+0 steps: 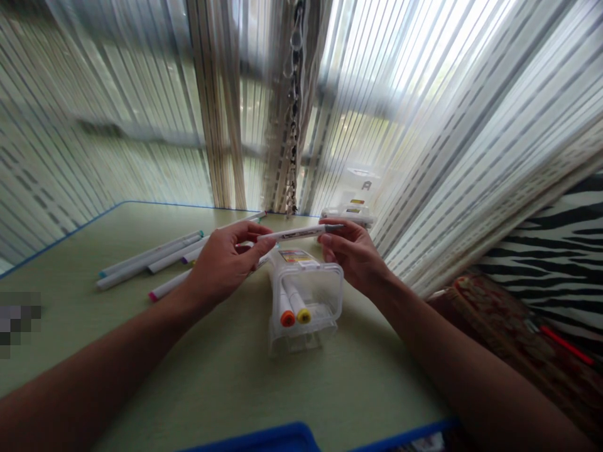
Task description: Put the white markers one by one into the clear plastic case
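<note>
Two hands: L hand (228,257) at 10 o'clock of the clear box, R hand (351,251) at 2 o'clock (12 = twd curtain). Apart from each other; fingers of each closed on 1 shared marker.
Held marker (299,233): qty 1, white barrel w/ dark print, grey R end; nearly level, at 12 o'clock, above far end of box. L fingertips on its L end, R fingertips near the grey end.
Clear box (330,289): qty 1, plastic, on table (217,376), open end twd 6 o'clock; printed label (294,256) on top.
Box contents: 2 white markers visible, side by side; orange-end marker (287,318) on L, yellow-end marker (303,316) on R.
Loose markers (155,254): several, white, lying on table btwn 9 & 10 o'clock, approx. parallel; end colours incl. teal, purple, magenta. Some partly hidden behind L hand; exact qty can't tell.
2nd clear box (348,216): at 1 o'clock, beyond R hand, nr curtain; raised clear part above it.
Curtain (400,125): striped, sheer, 10 to 2 o'clock, w/ bead chain (294,94) hanging at 12.
Zebra-stripe fabric (551,232): 3 o'clock, well apart.
Blue item (264,439): 6 to 7 o'clock, cut off by frame.
</note>
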The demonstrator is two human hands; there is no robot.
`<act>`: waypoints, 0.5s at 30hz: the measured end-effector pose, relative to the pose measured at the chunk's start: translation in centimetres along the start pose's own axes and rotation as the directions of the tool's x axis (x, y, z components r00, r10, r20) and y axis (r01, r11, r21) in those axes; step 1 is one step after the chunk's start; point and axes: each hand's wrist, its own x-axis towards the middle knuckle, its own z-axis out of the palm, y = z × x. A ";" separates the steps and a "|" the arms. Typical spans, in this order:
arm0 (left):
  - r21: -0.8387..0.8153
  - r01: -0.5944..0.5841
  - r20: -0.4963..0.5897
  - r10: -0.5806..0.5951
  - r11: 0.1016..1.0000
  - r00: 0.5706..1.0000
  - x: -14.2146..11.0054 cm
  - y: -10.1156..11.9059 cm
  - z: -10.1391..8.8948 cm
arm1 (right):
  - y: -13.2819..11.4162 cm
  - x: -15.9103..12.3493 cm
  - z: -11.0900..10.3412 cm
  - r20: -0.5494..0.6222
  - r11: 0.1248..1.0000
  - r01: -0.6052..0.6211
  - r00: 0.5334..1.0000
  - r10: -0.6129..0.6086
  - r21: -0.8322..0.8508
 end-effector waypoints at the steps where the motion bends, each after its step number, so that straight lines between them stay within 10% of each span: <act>1: 0.001 -0.003 0.003 0.003 1.000 1.000 0.0 0.0 0.0 | 0.0 0.0 0.0 -0.006 1.000 0.008 1.000 -0.008 -0.006; 15: 0.024 -0.036 0.026 0.035 0.999 0.999 0.2 -0.5 -0.1 | 0.2 0.2 -0.4 0.004 1.000 0.030 1.000 -0.030 -0.001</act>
